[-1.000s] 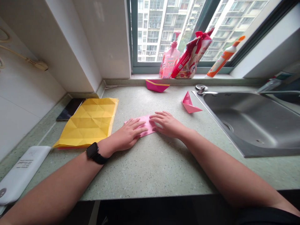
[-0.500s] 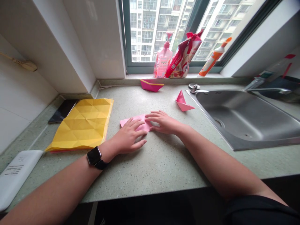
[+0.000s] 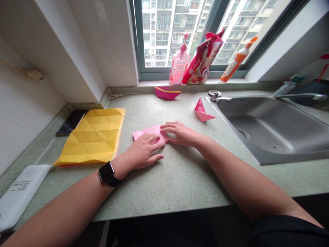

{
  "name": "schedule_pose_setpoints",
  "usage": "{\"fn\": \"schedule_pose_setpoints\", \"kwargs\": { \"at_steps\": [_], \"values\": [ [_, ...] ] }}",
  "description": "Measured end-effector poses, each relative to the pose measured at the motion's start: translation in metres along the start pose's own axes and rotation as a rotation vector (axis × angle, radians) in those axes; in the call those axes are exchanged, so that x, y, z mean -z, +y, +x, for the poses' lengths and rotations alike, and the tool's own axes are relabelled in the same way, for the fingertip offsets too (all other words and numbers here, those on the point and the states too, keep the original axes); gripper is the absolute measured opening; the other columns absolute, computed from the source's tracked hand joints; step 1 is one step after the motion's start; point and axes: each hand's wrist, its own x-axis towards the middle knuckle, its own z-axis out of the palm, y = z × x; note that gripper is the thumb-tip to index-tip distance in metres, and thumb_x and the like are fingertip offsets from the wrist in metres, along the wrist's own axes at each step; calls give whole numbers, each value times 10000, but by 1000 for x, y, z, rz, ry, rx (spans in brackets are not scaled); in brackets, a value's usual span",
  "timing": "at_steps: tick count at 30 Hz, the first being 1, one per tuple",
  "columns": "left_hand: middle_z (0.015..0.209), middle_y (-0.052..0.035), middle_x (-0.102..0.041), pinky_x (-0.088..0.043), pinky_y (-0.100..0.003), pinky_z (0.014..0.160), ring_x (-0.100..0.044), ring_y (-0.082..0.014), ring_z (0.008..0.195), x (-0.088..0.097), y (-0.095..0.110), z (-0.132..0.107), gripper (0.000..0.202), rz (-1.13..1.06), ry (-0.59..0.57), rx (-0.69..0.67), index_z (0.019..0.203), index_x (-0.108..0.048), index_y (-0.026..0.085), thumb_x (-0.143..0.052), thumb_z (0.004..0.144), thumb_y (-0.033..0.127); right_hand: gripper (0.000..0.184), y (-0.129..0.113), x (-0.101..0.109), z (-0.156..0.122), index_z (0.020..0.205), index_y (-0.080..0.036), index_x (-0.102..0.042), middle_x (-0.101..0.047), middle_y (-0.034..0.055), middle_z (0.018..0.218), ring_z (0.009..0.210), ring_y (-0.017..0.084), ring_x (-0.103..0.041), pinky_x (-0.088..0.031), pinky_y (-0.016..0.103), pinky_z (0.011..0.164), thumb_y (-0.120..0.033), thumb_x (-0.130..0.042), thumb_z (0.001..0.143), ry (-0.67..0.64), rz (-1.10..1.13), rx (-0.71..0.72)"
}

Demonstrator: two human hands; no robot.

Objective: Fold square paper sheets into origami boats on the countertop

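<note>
A folded sheet of pink paper (image 3: 156,130) lies flat on the speckled green counter (image 3: 164,185). My left hand (image 3: 145,151), with a black watch at its wrist, rests on the paper's near side, fingers stretched out and palm down. At the paper's right end sits my right hand (image 3: 180,133), its fingers extended and their tips touching the edge. Both hands cover part of the sheet. Beyond them, a pink paper boat (image 3: 203,111) stands near the sink, and a magenta paper boat with a yellow rim (image 3: 167,93) is by the window ledge.
Creased yellow paper (image 3: 95,135) lies at left, partly over a dark flat device (image 3: 70,122). A white slab-like object (image 3: 23,192) is at the near left. The steel sink (image 3: 282,127) fills the right. A pump bottle (image 3: 178,67), a red bag (image 3: 204,60) and an orange-white bottle (image 3: 238,61) line the sill.
My left hand has slid slightly right over the pink paper, uncovering more of its left end. My right hand stays at the right edge. The view has shifted a little.
</note>
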Motion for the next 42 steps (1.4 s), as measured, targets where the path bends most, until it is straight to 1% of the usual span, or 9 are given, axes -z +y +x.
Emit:
{"fn": "schedule_pose_setpoints", "kwargs": {
  "at_steps": [4, 8, 11, 17, 22, 26, 28, 34, 42],
  "values": [
    [1599, -179, -613, -398, -639, 1314, -552, -395, 1484, -1, 4, 0, 544, 26, -14, 17, 1548, -669, 231, -601, 1134, 576, 458, 1, 1, 0, 1452, -361, -755, -676, 57, 1630, 1562, 346, -565, -405, 647, 1316, -390, -832, 1002, -13, 9, -8],
    [1592, -159, -626, -316, -688, 1358, -543, -391, 1507, 1, 3, -2, 494, 26, -20, 19, 1512, -702, 251, -595, 1143, 561, 451, 2, 1, 0, 1458, -341, -750, -681, 72, 1623, 1551, 344, -574, -427, 631, 1300, -386, -816, 1014, -17, 4, 11],
    [1595, -172, -626, -280, -717, 1367, -528, -396, 1539, 6, -1, -6, 473, 21, -18, -8, 1495, -718, 246, -624, 1137, 541, 447, 3, 1, 0, 1465, -331, -744, -669, 76, 1636, 1551, 342, -574, -431, 624, 1297, -379, -798, 1024, -24, 1, 25],
    [1615, -178, -617, -274, -757, 1353, -509, -421, 1561, 18, -8, -21, 341, 35, 2, -36, 1302, -803, 230, -680, 1117, 488, 473, 3, 1, -1, 1490, -334, -727, -659, 74, 1648, 1559, 343, -564, -415, 641, 1306, -360, -793, 1022, -38, -18, 15],
    [1580, -144, -644, -289, -734, 1356, -545, -384, 1525, 30, -11, -28, 225, 23, -23, -42, 1173, -832, 248, -699, 1109, 418, 483, 3, 2, -1, 1497, -342, -724, -660, 69, 1648, 1559, 342, -565, -432, 641, 1298, -354, -793, 1020, -42, -20, 13],
    [1559, -111, -659, -274, -722, 1365, -540, -368, 1528, 38, -13, -30, 191, 15, -29, -54, 1065, -841, 259, -710, 1101, 394, 487, 1, 2, -2, 1511, -368, -719, -655, 52, 1655, 1578, 367, -546, -402, 699, 1307, -372, -781, 1028, -47, -44, -13],
    [1564, -105, -657, -274, -724, 1362, -528, -371, 1538, 39, -14, -30, 175, 30, -29, -42, 1065, -842, 264, -719, 1095, 385, 482, 0, 2, -3, 1512, -387, -720, -653, 38, 1658, 1605, 385, -515, -369, 738, 1316, -383, -776, 1034, -40, -66, -37],
    [1538, -142, -665, -336, -702, 1338, -562, -373, 1497, 35, -24, -31, 242, 90, -29, 24, 1255, -835, 263, -713, 1098, 402, 460, 4, 6, -5, 1517, -382, -720, -650, 43, 1661, 1643, 428, -457, -311, 804, 1319, -409, -750, 1059, -21, -122, -110],
    [1489, -115, -718, -400, -639, 1305, -604, -354, 1435, 41, -26, -32, 261, 96, -2, 63, 1055, -896, 250, -692, 1113, 403, 455, 7, 6, -5, 1527, -387, -707, -641, 43, 1672, 1626, 411, -481, -335, 776, 1316, -435, -729, 1075, -35, -139, -130]
  ]
}}
